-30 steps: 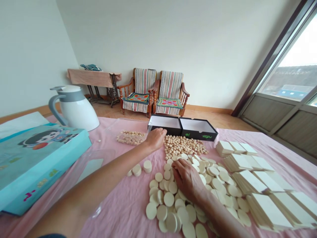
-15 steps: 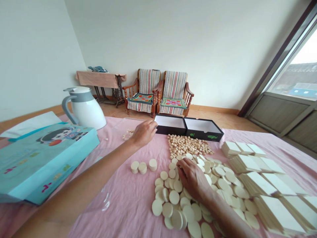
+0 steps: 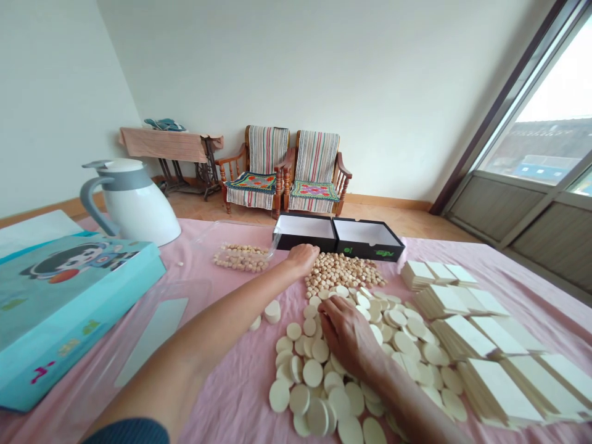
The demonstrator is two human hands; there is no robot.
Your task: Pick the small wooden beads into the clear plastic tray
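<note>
My left hand [image 3: 303, 256] reaches across the pink cloth to the near-left edge of a heap of small round wooden pieces [image 3: 345, 271]. Its fingers curl down into them. My right hand [image 3: 345, 333] lies knuckles up on a spread of larger pale discs [image 3: 402, 336]. Its fingers are bent and pressed together at the heap's left edge, and what they pinch is hidden. A few more large discs [image 3: 272, 311] lie apart beside my left forearm. A clear tray [image 3: 240, 258] to the left of my left hand holds more small pieces.
Two open black boxes [image 3: 370, 242] stand behind the small pieces. Stacks of pale rectangular slabs [image 3: 481, 336] fill the right side. A white jug [image 3: 134, 203] and a blue printed box [image 3: 69, 296] are on the left, with a clear lid [image 3: 152, 320] beside it. Two chairs stand by the far wall.
My left hand went left to the clear tray, then came back right to the heap of small pieces. The right hand stayed on the large discs. The camera shifted slightly.
</note>
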